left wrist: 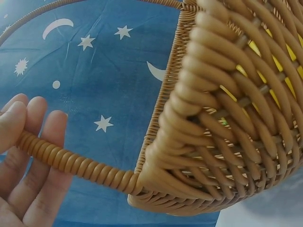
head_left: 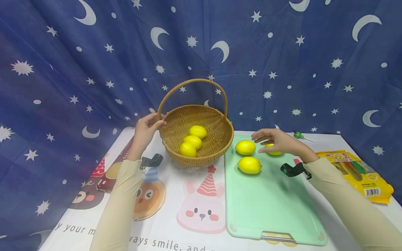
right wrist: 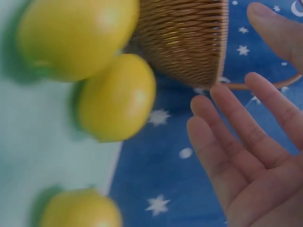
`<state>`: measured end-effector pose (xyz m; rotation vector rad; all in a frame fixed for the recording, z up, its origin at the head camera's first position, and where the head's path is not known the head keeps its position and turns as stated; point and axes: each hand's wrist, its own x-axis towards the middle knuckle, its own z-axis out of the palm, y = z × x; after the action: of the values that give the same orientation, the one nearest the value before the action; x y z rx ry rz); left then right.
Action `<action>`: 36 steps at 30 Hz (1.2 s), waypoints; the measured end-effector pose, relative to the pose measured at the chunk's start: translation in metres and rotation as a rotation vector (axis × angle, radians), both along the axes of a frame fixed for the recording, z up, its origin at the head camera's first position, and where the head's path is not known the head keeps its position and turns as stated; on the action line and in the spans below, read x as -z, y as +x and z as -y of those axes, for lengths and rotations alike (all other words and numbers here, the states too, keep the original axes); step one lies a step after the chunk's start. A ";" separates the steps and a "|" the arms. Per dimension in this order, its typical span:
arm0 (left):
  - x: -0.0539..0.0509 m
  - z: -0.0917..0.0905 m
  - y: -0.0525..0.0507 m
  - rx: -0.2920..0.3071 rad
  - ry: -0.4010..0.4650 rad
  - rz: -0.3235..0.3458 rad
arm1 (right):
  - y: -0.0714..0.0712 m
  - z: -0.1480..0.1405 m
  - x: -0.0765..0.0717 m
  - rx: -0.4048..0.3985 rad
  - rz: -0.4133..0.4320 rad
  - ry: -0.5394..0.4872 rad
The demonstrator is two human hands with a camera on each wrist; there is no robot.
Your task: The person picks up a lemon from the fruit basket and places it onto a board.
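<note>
A blue curtain [head_left: 188, 52] backs a white table [head_left: 176, 230]. Three lemons [head_left: 192, 142] lie in the basket [head_left: 215, 134]; three more lemons [head_left: 245, 147] sit right of it on the board [head_left: 273, 202], so the sorting looks half done. The left hand [head_left: 147, 128] grips the basket's handle [head_left: 196, 81] near its base. The right hand [head_left: 279, 140], loosely spread and holding nothing, hovers right of the basket, partly hiding the farthest lemon. The handle arches over the basket's opening. Farther right are a lollipop [head_left: 298, 135] and bag [head_left: 361, 176]; left, a packet [head_left: 113, 170].
</note>
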<state>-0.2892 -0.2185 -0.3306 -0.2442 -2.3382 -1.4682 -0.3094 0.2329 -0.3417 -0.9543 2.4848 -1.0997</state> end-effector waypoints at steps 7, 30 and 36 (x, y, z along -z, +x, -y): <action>0.001 0.000 0.000 0.001 -0.002 -0.001 | -0.011 0.028 -0.033 -0.089 -0.009 0.050; -0.001 0.000 0.000 0.012 0.007 0.001 | -0.053 0.156 -0.068 -0.406 0.089 0.184; 0.000 0.001 -0.001 0.008 0.002 0.010 | -0.062 0.184 -0.057 -0.446 0.156 0.197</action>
<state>-0.2904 -0.2192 -0.3307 -0.2466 -2.3464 -1.4789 -0.3713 0.0491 -0.2846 -1.2282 2.0679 -0.7386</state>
